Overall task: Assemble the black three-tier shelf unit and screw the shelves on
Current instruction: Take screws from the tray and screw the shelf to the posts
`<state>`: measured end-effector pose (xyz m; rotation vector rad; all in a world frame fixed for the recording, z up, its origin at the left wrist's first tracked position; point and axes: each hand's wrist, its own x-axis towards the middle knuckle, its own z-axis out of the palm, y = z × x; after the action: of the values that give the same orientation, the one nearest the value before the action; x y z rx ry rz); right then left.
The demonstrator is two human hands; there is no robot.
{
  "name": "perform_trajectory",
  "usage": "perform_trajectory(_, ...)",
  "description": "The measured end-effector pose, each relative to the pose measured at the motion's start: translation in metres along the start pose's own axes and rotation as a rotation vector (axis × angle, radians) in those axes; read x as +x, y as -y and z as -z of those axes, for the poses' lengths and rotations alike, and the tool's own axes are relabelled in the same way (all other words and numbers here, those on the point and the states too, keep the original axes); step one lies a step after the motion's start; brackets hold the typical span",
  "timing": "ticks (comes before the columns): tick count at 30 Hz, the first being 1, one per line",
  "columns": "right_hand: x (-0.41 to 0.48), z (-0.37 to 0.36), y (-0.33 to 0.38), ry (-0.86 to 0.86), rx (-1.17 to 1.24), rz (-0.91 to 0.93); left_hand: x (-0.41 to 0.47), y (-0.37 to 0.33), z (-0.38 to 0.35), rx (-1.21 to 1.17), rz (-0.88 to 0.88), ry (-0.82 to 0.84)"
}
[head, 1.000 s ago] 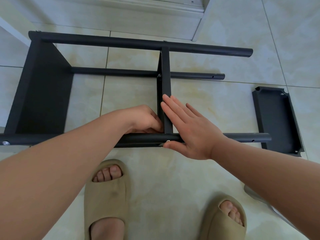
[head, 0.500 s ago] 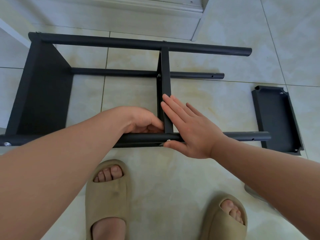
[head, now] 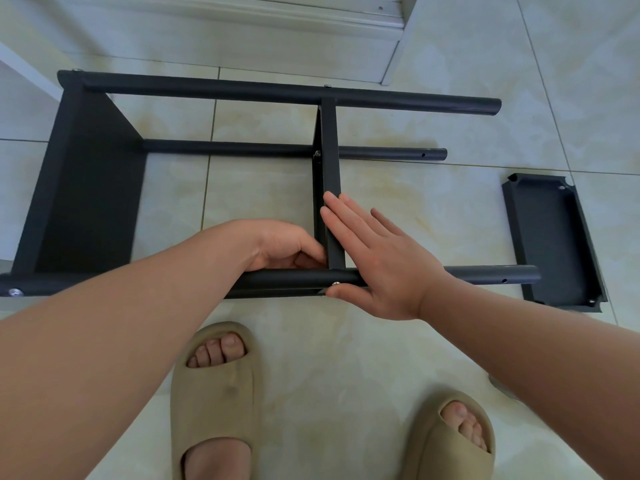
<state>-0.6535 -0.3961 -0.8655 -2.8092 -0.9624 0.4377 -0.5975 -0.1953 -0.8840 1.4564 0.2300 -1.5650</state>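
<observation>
The black shelf unit lies on its side on the tiled floor. Its end shelf is at the left and its middle shelf stands edge-on between the tubes. The near tube carries a silver screw where the middle shelf meets it. My right hand lies flat with straight fingers against the right face of the middle shelf, thumb under the tube by the screw. My left hand is curled behind the tube at the shelf's left corner; its fingertips are hidden. A loose third shelf lies to the right.
The far tube and the rear lower tube run left to right across the floor. A white baseboard stands behind the unit. My two feet in beige slides are just in front of the near tube.
Nothing has visibly changed; both hands stay at the joint of the middle shelf and the near tube.
</observation>
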Motion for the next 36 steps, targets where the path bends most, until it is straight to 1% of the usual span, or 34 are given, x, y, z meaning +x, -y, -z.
perform_trajectory(7, 0.0, -0.0004, 0.0, -0.005, -0.003, 0.002, 0.0034, 0.0017, 0.0015, -0.012, -0.048, -0.039)
perform_trajectory(17, -0.0002, -0.0007, -0.0004, -0.015, -0.007, 0.005, 0.0021, 0.0006, 0.0002, -0.048, -0.031, -0.011)
perform_trajectory(22, -0.0003, -0.001, -0.0002, -0.019, -0.014, 0.006, 0.0035, 0.0019, -0.0001, -0.013, -0.034, -0.027)
perform_trajectory(28, -0.0002, -0.0013, -0.0005, -0.023, -0.012, 0.007, 0.0044, 0.0039, 0.0026, -0.032, -0.078, 0.008)
perform_trajectory(32, -0.0002, -0.0021, -0.0006, -0.022, -0.022, 0.004, 0.0033, 0.0032, 0.005, -0.076, -0.046, 0.067)
perform_trajectory(34, -0.0001, -0.0026, -0.0005, -0.025, -0.022, 0.004, 0.0042, 0.0032, 0.0041, -0.044, -0.043, 0.065)
perform_trajectory(36, 0.0001, -0.0028, -0.0006, -0.03, -0.021, 0.006, 0.0064, 0.0037, 0.0025, 0.013, -0.07, 0.027)
